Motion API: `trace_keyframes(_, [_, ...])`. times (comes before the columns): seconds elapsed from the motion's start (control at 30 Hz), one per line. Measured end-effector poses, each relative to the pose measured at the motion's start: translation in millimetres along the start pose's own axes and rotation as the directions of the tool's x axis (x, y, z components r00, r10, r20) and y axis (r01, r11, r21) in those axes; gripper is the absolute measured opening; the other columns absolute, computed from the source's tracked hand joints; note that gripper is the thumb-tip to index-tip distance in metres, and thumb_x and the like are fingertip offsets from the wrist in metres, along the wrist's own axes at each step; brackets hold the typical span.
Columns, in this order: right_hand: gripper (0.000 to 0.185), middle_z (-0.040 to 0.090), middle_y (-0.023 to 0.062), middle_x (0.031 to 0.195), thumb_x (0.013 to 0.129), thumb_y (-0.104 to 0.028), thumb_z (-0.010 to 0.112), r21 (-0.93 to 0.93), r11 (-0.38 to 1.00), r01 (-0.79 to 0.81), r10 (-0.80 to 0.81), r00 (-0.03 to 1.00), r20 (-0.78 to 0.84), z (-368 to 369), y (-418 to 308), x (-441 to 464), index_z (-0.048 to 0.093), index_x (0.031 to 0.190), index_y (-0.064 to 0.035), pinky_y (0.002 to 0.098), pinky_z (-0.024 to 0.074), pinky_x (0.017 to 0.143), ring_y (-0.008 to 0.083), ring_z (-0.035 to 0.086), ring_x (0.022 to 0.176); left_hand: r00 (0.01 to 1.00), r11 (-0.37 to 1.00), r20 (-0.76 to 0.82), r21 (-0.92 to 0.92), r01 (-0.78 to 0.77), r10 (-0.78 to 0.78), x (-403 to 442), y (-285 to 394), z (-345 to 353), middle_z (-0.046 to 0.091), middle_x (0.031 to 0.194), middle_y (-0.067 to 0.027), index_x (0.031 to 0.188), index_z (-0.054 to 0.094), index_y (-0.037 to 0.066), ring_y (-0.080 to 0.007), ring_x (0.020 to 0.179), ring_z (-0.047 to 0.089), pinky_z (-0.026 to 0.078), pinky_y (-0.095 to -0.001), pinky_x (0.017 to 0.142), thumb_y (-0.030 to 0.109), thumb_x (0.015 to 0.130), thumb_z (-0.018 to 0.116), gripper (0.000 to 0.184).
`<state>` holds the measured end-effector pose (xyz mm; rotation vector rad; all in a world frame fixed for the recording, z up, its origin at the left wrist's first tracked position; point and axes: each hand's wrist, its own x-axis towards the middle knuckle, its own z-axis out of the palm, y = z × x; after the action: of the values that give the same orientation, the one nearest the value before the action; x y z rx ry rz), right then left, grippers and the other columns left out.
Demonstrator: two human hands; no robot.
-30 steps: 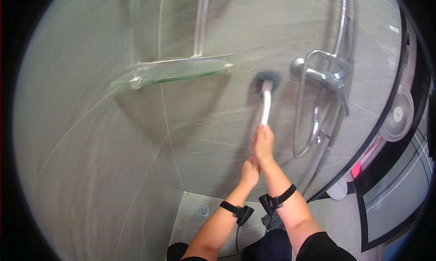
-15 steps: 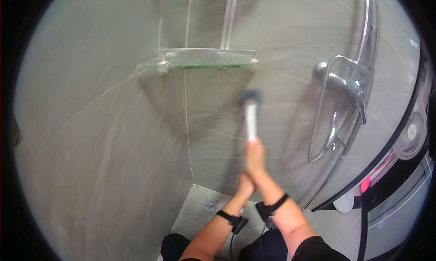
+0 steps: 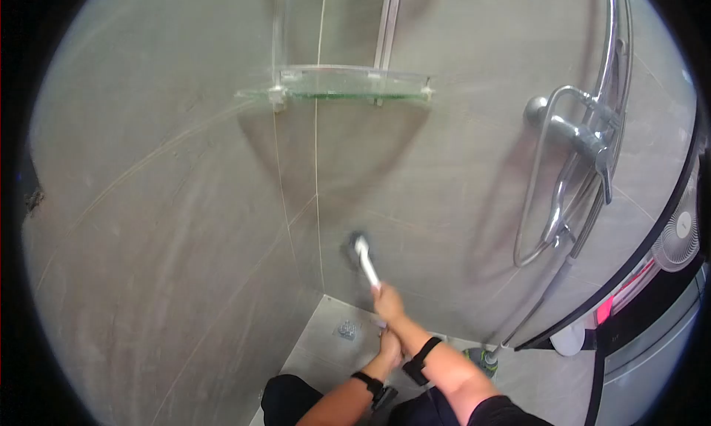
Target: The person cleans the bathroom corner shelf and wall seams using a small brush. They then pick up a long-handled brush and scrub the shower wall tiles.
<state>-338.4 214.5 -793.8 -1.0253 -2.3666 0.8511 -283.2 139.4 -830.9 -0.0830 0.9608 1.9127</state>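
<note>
A brush with a white handle (image 3: pixel 369 269) and a round grey head (image 3: pixel 358 244) rests its head on the grey tiled wall (image 3: pixel 444 181), near the corner and low down. My right hand (image 3: pixel 388 304) is wrapped round the handle below the head. Behind it, lower on the same handle, my left hand (image 3: pixel 389 347) is closed too. Black straps with small devices sit on both forearms.
A glass corner shelf (image 3: pixel 355 85) is above the brush. To the right hang a chrome shower mixer (image 3: pixel 585 141) and its hose. A floor drain (image 3: pixel 346 330) lies left of my hands, a grey-green object (image 3: pixel 483 362) to their right. A white fan (image 3: pixel 678 237) stands far right.
The brush and both my hands have moved down and to the left along the wall, from beside the mixer to near the corner. The view has shifted, and the grey-green object now shows.
</note>
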Motion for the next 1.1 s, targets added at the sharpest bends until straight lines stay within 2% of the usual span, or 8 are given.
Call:
trace_keyframes(0.07, [0.026, 0.058, 0.0272, 0.085, 0.095, -0.025, 0.044, 0.139, 0.98, 0.144, -0.104, 0.96, -0.261, -77, -57, 14, 0.052, 0.09, -0.0017, 0.0488, 0.0433, 0.068, 0.0435, 0.057, 0.082, 0.978, 0.918, 0.168, 0.355, -0.178, 0.125, 15, 39, 37, 0.052, 0.055, 0.0012, 0.082, 0.055, 0.009, -0.01, 0.042, 0.045, 0.029, -0.0278, 0.036, 0.031, 0.092, 0.046, 0.027])
trace_keyframes(0.17, [0.025, 0.041, 0.005, 0.058, 0.097, -0.02, 0.041, 0.49, 0.827, 0.277, -0.035, 0.894, -0.447, -165, -95, 41, 0.044, 0.079, -0.0029, 0.0357, 0.0363, 0.05, 0.0173, 0.041, 0.053, 0.783, 0.753, 0.54, 0.365, -0.548, 0.309, 12, 97, 117, 0.051, 0.057, 0.0006, 0.089, 0.058, 0.002, -0.009, 0.049, 0.045, 0.034, -0.0283, 0.043, 0.034, 0.095, 0.043, 0.035])
trace_keyframes(0.3, [0.024, 0.042, 0.0045, 0.06, 0.097, -0.02, 0.041, 0.382, 0.892, 0.242, -0.006, 0.85, -0.527, -127, -46, 39, 0.044, 0.079, -0.0031, 0.0342, 0.0363, 0.051, 0.0165, 0.042, 0.055, 0.524, 0.41, 0.604, 0.33, -0.85, 0.601, 71, 38, 79, 0.058, 0.065, -0.0009, 0.096, 0.06, 0.002, -0.0107, 0.056, 0.051, 0.038, -0.031, 0.047, 0.028, 0.094, 0.045, 0.031])
trace_keyframes(0.43, [0.03, 0.059, 0.0306, 0.098, 0.094, -0.026, 0.046, 0.087, 0.989, -0.118, 0.123, 0.991, -0.052, -8, 32, -28, 0.054, 0.104, 0.0014, 0.049, 0.0447, 0.081, 0.0446, 0.057, 0.097, 0.978, 0.937, 0.206, 0.347, -0.033, -0.042, 10, -31, -41, 0.055, 0.064, 0.0028, 0.092, 0.059, 0.009, -0.0065, 0.052, 0.047, 0.035, -0.0242, 0.044, 0.028, 0.095, 0.042, 0.026])
trace_keyframes(0.5, [0.027, 0.058, 0.0258, 0.082, 0.095, -0.026, 0.045, 0.131, 0.99, -0.046, 0.068, 0.984, -0.163, 2, 32, -30, 0.053, 0.092, -0.0001, 0.0468, 0.0454, 0.073, 0.042, 0.057, 0.079, 0.944, 0.867, 0.156, 0.374, -0.329, 0.291, 17, -33, -27, 0.054, 0.062, 0.0025, 0.089, 0.058, 0.01, -0.0081, 0.051, 0.046, 0.035, -0.0248, 0.045, 0.028, 0.096, 0.04, 0.027])
trace_keyframes(0.6, [0.025, 0.052, 0.0126, 0.066, 0.097, -0.027, 0.043, 0.476, 0.873, 0.105, 0.093, 0.923, -0.374, -51, 23, -11, 0.047, 0.082, -0.0071, 0.0378, 0.0435, 0.054, 0.0266, 0.051, 0.057, 0.932, 0.808, 0.36, 0.534, -0.249, 0.049, 27, 0, -4, 0.057, 0.063, -0.0065, 0.088, 0.057, 0.006, -0.0184, 0.057, 0.052, 0.041, -0.0307, 0.052, 0.028, 0.095, 0.04, 0.029])
trace_keyframes(0.7, [0.024, 0.04, -0.0024, 0.058, 0.098, -0.029, 0.039, 0.913, 0.37, 0.171, 0.389, 0.864, -0.32, -127, 45, -26, 0.04, 0.078, -0.0151, 0.0239, 0.0318, 0.038, 0.0071, 0.039, 0.046, 0.696, 0.153, 0.682, 0.681, -0.716, 0.226, 31, 3, 49, 0.061, 0.077, -0.023, 0.094, 0.056, 0.004, -0.0422, 0.075, 0.06, 0.045, -0.0499, 0.064, 0.028, 0.091, 0.045, 0.026])
trace_keyframes(1.1, [0.028, 0.05, 0.0019, 0.06, 0.095, -0.027, 0.047, 0.501, 0.864, 0.052, 0.055, 0.979, -0.197, 17, 43, 2, 0.051, 0.077, -0.0054, 0.0337, 0.0386, 0.046, 0.0153, 0.049, 0.054, 0.796, 0.42, 0.399, 0.692, -0.587, 0.454, 46, -21, -48, 0.062, 0.089, -0.0228, 0.096, 0.06, 0.0, -0.037, 0.083, 0.06, 0.045, -0.0436, 0.069, 0.016, 0.088, 0.045, 0.023])
